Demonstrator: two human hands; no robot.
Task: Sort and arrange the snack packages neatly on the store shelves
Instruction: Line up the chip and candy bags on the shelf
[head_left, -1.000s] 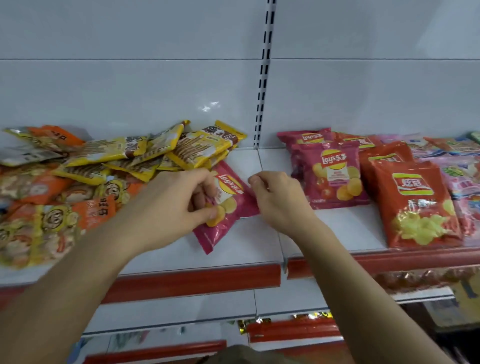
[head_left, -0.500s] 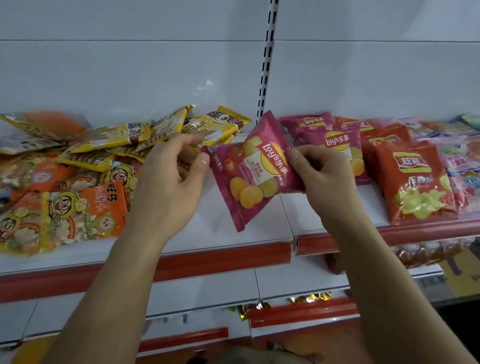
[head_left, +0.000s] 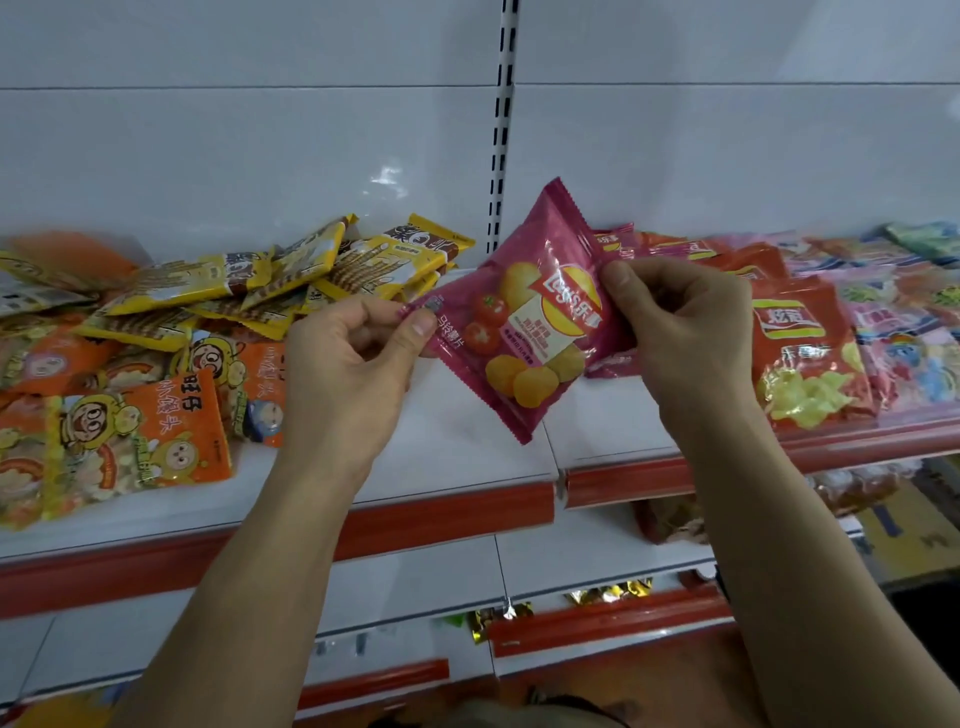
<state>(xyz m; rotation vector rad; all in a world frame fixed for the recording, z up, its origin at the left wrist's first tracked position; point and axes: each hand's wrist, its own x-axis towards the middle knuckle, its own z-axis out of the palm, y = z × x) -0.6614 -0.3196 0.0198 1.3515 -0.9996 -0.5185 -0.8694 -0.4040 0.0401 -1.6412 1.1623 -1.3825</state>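
A pink chip bag (head_left: 524, 322) with tomatoes and yellow chips printed on it hangs tilted above the white shelf (head_left: 467, 457). My left hand (head_left: 353, 358) pinches its left corner between thumb and fingers. My right hand (head_left: 675, 322) grips its right edge. Behind my right hand more pink chip bags (head_left: 618, 244) lie on the shelf, partly hidden. To the right lies a red chip bag (head_left: 805, 353).
A loose heap of yellow biscuit-stick packs (head_left: 311, 280) and orange cartoon snack bags (head_left: 140, 426) covers the shelf's left part. Pink and blue packs (head_left: 904, 332) lie far right. A slotted upright (head_left: 501, 130) divides the white back panel. Lower shelves with red front strips (head_left: 447, 514) run below.
The pink bag went from lying on the shelf to being held up in both hands. It has shifted right and my left hand now pinches its corner.
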